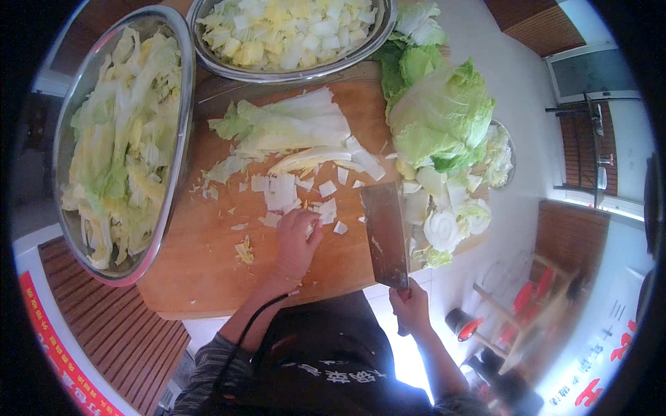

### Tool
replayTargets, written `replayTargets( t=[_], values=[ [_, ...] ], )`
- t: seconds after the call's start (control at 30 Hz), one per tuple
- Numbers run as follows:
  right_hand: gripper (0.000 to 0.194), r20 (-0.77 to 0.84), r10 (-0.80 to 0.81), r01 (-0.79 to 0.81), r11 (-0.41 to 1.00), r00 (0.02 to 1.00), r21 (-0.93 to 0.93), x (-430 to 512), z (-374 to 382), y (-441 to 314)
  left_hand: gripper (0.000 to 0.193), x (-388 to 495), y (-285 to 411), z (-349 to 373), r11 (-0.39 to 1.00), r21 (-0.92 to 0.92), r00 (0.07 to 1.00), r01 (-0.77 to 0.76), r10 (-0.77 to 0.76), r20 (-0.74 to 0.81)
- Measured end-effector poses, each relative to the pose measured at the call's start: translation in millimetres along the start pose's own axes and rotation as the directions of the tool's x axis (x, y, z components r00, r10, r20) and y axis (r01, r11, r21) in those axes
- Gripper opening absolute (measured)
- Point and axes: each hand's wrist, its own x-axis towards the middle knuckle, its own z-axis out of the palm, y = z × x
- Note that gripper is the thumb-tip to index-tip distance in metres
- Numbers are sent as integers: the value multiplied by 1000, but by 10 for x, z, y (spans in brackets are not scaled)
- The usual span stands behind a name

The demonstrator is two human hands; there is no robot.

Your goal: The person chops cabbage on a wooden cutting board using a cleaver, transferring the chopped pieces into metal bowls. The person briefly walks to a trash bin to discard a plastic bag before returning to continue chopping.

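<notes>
My right hand [413,309] grips the handle of a Chinese cleaver [386,239], whose broad blade lies over the right part of a wooden table top [218,275]. With curled fingers, my left hand [297,244] is down among cut white cabbage pieces [281,191]; a white bit shows between thumb and fingers. Beyond that hand lies a section of napa cabbage [296,122] with loose leaf strips beside it. Small squares of cabbage stem are scattered between the left hand and the blade.
At left stands a large metal basin [182,104] of cabbage leaves; another metal basin [291,78] at the back holds diced cabbage. A whole napa cabbage [442,114] and trimmings [442,229] line the right edge. A bowl of cabbage [499,156] and a black bucket [462,323] are farther right.
</notes>
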Motion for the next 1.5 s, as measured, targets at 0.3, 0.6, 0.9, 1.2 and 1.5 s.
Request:
replayTargets(
  t=[0.3, 0.6, 0.9, 1.2, 1.5],
  values=[
    [16, 165, -234, 281, 882, 958, -378, -170, 480, 74, 19, -874, -702, -647, 934, 263, 956, 241, -274, 100],
    [19, 355, -409, 541, 633, 841, -553, -20, 1131, 21, 14, -1356, -818, -573, 867, 156, 880, 474, -456, -135],
    [20, 390, -246, 449, 650, 887, -613, -43, 1210, 82, 11, -1387, -929, -504, 891, 90, 882, 445, -419, -217],
    [16, 140, -388, 405, 776, 911, -483, -12, 902, 59, 62, -1137, -876, -536, 870, 349, 930, 350, -279, -238],
    [12, -133, -617, 451, 689, 775, -567, 639, 168, -189, 70, -23, -716, -76, 962, 161, 975, 219, -210, -71]
  ],
)
